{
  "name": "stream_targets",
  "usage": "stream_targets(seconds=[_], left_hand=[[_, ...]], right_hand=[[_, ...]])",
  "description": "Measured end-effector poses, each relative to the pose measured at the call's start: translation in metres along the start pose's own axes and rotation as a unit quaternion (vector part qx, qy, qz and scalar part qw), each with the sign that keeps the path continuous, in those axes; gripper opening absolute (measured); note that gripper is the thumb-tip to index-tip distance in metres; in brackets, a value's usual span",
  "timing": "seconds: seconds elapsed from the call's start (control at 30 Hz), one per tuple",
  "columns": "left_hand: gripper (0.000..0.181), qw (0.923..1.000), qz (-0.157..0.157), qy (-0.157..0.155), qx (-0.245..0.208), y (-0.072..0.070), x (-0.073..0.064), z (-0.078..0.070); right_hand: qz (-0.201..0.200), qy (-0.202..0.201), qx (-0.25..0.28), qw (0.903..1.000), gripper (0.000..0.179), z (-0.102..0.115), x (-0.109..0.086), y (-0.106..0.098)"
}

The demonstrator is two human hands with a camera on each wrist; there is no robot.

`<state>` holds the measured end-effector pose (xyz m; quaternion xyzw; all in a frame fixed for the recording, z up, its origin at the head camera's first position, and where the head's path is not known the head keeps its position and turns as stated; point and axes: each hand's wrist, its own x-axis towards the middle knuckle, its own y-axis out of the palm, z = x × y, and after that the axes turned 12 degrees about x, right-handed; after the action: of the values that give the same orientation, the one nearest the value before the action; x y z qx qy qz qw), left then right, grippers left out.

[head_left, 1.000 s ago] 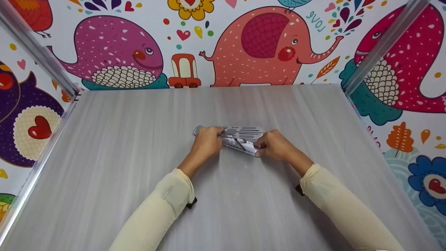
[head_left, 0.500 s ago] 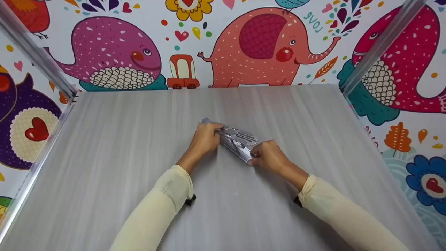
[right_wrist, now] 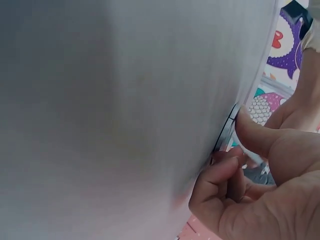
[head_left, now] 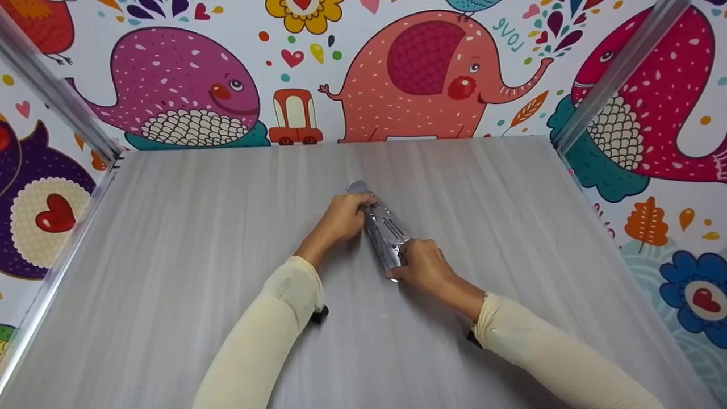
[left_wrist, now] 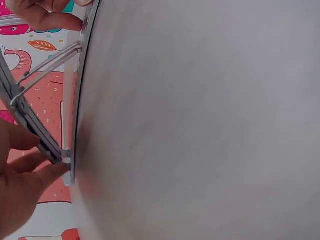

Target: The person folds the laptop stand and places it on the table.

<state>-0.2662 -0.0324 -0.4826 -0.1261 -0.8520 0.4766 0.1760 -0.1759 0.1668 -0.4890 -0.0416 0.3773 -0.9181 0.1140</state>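
Note:
A silver folding metal stand [head_left: 389, 227] with a slotted upper plate lies on the table, slanting from far left to near right. Its left wrist view shows a flat base strip [left_wrist: 79, 95], a tilted upper plate [left_wrist: 30, 117] and thin wire struts [left_wrist: 50, 67] propped between them. My left hand [head_left: 344, 216] pinches the far, hinged end, thumb and fingertips close to the joint. At the near end, my right hand [head_left: 427, 266] pinches the base strip between thumb and curled fingers. The right wrist view shows that right hand [right_wrist: 265, 185] largely covering the stand.
The grey wood-grain table [head_left: 199, 227] surrounds the stand. A wall with printed cartoon animals [head_left: 420, 74] rises at the back and sides. Metal corner posts [head_left: 619, 79] stand at both back corners, and a metal edge strip [head_left: 51, 301] runs along the left.
The stand has swung clockwise, from nearly crosswise to mostly lengthwise. My right hand has come nearer and leftward; my left hand has shifted slightly farther and right. Both grips hold.

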Motion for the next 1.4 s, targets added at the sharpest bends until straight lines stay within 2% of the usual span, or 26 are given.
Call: stream_targets(seconds=[0.23,0.53,0.73,0.87,1.13,1.4], left_hand=[[0.036,0.9996,0.018,0.024,-0.001,0.006,0.006,0.001],[0.028,0.9994,0.009,0.034,0.006,0.008,0.01,0.003],[0.029,0.9995,0.02,0.024,-0.002,0.01,0.009,0.006],[0.025,0.9994,0.018,0.029,-0.004,0.011,0.009,0.006],[0.03,0.9994,0.029,0.016,-0.011,0.01,0.007,0.004],[0.031,0.9993,0.028,0.019,0.016,0.008,0.003,0.002]], right_hand=[[-0.007,0.03,0.02,0.9993,0.035,0.009,0.0,0.007],[-0.006,0.042,0.022,0.9989,0.042,0.016,0.005,0.013],[-0.004,0.025,0.033,0.9991,0.042,0.021,0.005,0.018],[-0.005,0.019,0.037,0.9991,0.041,0.023,0.005,0.021],[0.0,0.026,0.031,0.9992,0.038,0.024,0.005,0.022],[0.003,0.01,0.005,0.9999,0.038,0.023,0.005,0.022]])
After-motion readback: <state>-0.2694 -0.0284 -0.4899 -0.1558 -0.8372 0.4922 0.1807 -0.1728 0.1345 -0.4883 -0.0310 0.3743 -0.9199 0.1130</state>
